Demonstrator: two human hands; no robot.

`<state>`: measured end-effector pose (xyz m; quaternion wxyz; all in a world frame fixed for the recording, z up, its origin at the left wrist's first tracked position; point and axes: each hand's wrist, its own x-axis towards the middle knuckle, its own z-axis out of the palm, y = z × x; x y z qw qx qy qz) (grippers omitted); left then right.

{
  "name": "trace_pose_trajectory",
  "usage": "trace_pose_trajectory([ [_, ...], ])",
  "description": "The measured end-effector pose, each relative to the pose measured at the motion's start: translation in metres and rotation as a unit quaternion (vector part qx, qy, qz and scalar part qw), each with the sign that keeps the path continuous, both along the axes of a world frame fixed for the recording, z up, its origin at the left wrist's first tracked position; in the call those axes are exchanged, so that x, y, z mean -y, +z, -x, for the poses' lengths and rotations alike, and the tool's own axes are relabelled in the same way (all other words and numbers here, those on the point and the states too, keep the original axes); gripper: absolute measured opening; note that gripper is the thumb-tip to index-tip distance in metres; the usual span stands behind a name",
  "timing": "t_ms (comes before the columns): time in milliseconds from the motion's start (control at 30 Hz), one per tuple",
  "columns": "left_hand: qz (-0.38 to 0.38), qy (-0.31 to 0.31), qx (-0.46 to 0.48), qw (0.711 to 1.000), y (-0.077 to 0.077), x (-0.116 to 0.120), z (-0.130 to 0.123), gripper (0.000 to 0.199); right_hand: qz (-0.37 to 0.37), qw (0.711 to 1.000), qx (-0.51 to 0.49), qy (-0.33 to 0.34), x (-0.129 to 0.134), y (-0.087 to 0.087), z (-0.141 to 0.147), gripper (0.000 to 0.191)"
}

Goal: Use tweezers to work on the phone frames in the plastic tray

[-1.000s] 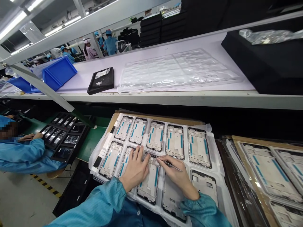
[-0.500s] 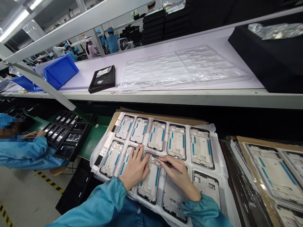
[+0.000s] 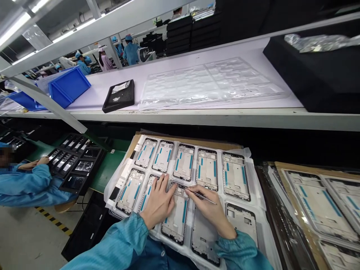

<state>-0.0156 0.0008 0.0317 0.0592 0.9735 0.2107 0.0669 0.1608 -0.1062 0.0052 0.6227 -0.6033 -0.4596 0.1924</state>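
My right hand grips a pair of thin metal tweezers, their tip near the top edge of a phone mid-frame. My left hand lies with fingers stretched across the upper left of that frame and part of its neighbour. Its thumb and forefinger point toward the tweezers' tip. Blue strips line the frame's face. Several similar frames sit in rows in a white plastic tray. Two frames at the lower right, one partly under my right hand, show no blue strips. Any small piece at the tip is too small to tell.
Another tray of phone frames lies at right. Above, a shelf carries clear plastic trays, a small black tray and blue bins. At left, a co-worker in a blue sleeve handles a black tray of parts.
The whole view has shifted slightly. The tweezers are angled a little differently and catch more light. Both hands keep almost the same place over the frame.
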Motion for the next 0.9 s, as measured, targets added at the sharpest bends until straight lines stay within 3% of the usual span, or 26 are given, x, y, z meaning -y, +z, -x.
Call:
trace_pose_trajectory([
  [467, -0.06, -0.004, -0.064, 0.996, -0.005, -0.001, -0.002, 0.053, 0.044, 0.985, -0.13, -0.109, -0.002, -0.01, -0.003, 0.035],
  [767, -0.045, 0.008, -0.116, 0.992, 0.005, 0.002, -0.011, 0.054, 0.069, 0.99, -0.121, -0.037, -0.001, -0.004, -0.003, 0.035],
  [900, -0.003, 0.033, -0.113, 0.993, 0.014, 0.004, -0.016, 0.051, 0.073, 0.988, -0.123, -0.064, -0.007, -0.005, 0.0, 0.036],
])
